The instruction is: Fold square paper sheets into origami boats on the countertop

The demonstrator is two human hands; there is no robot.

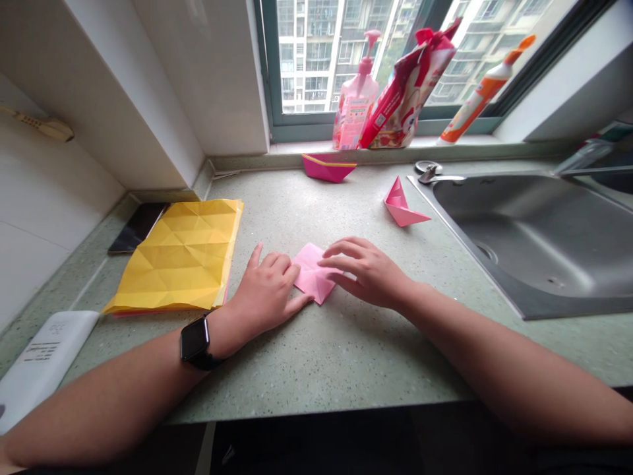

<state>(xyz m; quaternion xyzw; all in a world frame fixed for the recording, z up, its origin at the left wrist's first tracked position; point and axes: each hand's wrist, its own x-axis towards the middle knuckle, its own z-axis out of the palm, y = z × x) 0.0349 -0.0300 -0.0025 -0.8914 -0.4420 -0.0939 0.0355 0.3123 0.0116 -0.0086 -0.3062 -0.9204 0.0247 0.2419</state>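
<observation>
A small folded square of pink origami paper (316,287) lies flat on the counter, one corner pointing toward me, with crease lines meeting near its middle. My left hand (264,287), with a black watch on the wrist, rests at its left edge; the thumb and fingertips touch the paper and the index finger sticks up. Over its right side hovers my right hand (368,270), fingers apart and slightly bent, the fingertips at or just above the paper. Farther back stand a magenta paper boat (329,171) with a yellow edge and a pink paper boat (403,208).
A stack of creased yellow paper (182,254) lies left, partly over a dark phone (136,227). A white device (47,356) sits near left. The steel sink (539,237) is right. On the sill stand a pink pump bottle (355,109), a red bag (405,99) and an orange-white bottle (479,99).
</observation>
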